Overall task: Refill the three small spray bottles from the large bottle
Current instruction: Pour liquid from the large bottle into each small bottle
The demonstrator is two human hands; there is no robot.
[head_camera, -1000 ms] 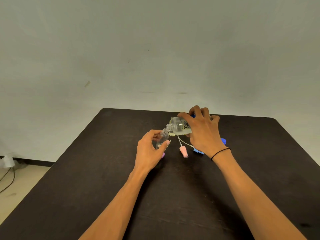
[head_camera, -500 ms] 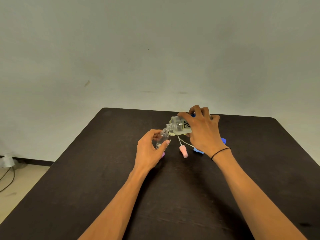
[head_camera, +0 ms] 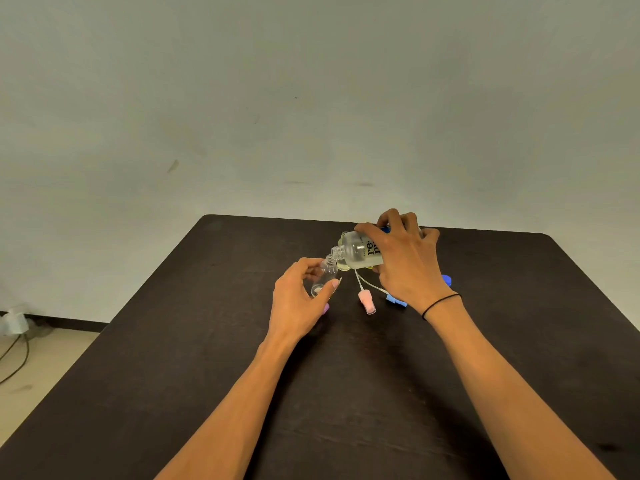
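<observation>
Nearest to us, our two bare forearms reach up from the bottom edge over the dark table [head_camera: 207, 375], the left from about 7 o'clock, the right from about 5 o'clock. A thin black hair tie [head_camera: 441, 303] rings the right wrist.

Our left hand [head_camera: 298, 303] sits just left of the table's middle, fingers and thumb curled around a small clear spray bottle [head_camera: 323, 277], which is uncapped and tilted, its neck pointing up toward 1 o'clock. A bit of pink shows under the heel of this hand; we cannot tell what it is.

At 3 o'clock from that hand, a pink spray cap [head_camera: 367, 301] lies on the table with its white dip tube running up toward 11 o'clock. Just beside it, further toward 3 o'clock, a blue spray cap [head_camera: 396, 301] lies partly hidden under our right wrist, its tube also white. Another blue piece [head_camera: 447, 280] peeks out at the far side of that wrist.

Farther out, our right hand [head_camera: 403, 261] grips the large bottle [head_camera: 356, 252] from above, fingers wrapped over its body. The bottle is tipped nearly flat, its open mouth pointing toward 8 o'clock and meeting the small bottle's neck. Pale liquid lies along its lower side, and black lettering shows next to our fingers.

Beyond the table's far edge stands a plain pale wall [head_camera: 311, 98].
</observation>
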